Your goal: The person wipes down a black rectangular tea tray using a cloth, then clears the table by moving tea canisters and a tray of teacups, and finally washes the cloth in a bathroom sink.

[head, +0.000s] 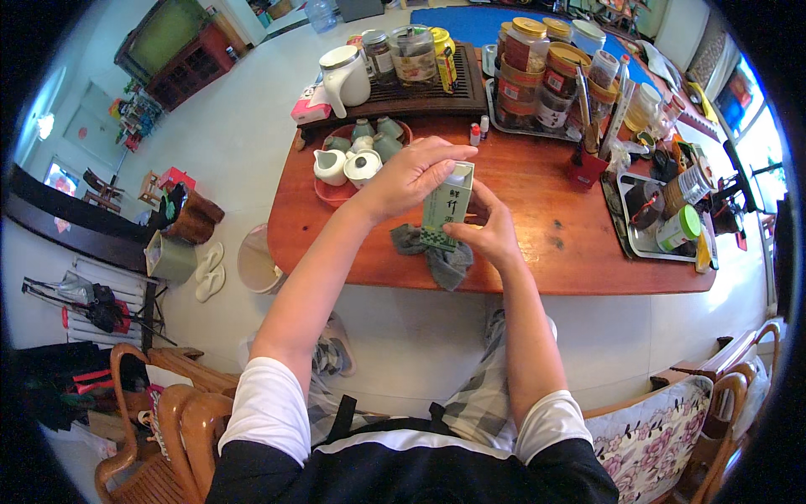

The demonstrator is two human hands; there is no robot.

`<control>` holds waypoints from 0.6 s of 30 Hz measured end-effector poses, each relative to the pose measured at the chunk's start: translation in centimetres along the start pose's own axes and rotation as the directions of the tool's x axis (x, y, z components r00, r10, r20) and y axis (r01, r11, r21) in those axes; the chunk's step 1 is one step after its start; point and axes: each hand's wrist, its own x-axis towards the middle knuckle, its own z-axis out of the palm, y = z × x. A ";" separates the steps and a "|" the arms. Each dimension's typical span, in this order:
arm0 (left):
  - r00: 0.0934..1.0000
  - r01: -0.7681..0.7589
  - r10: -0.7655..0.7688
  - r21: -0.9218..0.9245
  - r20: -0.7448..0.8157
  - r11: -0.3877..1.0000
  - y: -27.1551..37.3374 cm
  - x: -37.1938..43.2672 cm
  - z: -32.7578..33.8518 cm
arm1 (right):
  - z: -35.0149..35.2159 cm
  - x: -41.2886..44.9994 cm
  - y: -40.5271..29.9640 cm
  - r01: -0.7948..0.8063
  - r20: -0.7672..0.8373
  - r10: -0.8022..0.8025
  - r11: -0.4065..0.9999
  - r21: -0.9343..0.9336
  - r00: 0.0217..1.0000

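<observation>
A green and white cardboard box (448,205) stands upright near the table's front edge, its top end open. My right hand (488,223) grips the box from the right, thumb across its front. My left hand (419,167) lies over the upper left of the box, fingers stretched across its top; something pale shows inside the opening. A crumpled grey cloth (448,264) lies under and in front of the box. Left of the hands, a red round tray (332,194) holds green-grey cups (386,146), a white pitcher (330,166) and a white lidded teapot (361,166).
A dark wooden tea tray (466,75) with a white jug (346,75) and jars stands behind. Two small bottles (475,134) stand before it. Stacked jars (526,47), a red pen holder (587,169) and a metal tray (658,252) are to the right. A waste bin (257,261) stands left below.
</observation>
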 end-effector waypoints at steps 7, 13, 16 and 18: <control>0.999 -0.041 0.041 -0.013 0.024 0.999 0.1 0.4 0.8 | -0.7 -0.3 -0.4 0.007 0.011 -0.007 1.000 -0.009 1.000; 0.997 0.078 -0.077 -0.048 0.011 0.996 0.2 0.3 1.0 | -0.5 -0.2 -0.4 -0.015 -0.009 0.015 0.999 -0.043 1.000; 0.998 0.053 -0.051 -0.069 0.029 0.996 -0.1 0.2 1.0 | -0.6 0.0 0.2 0.004 -0.008 -0.004 0.999 -0.039 1.000; 0.994 -0.089 0.087 0.013 0.072 0.996 -0.3 0.2 1.0 | -0.8 0.0 0.2 0.015 -0.012 -0.016 0.999 -0.039 1.000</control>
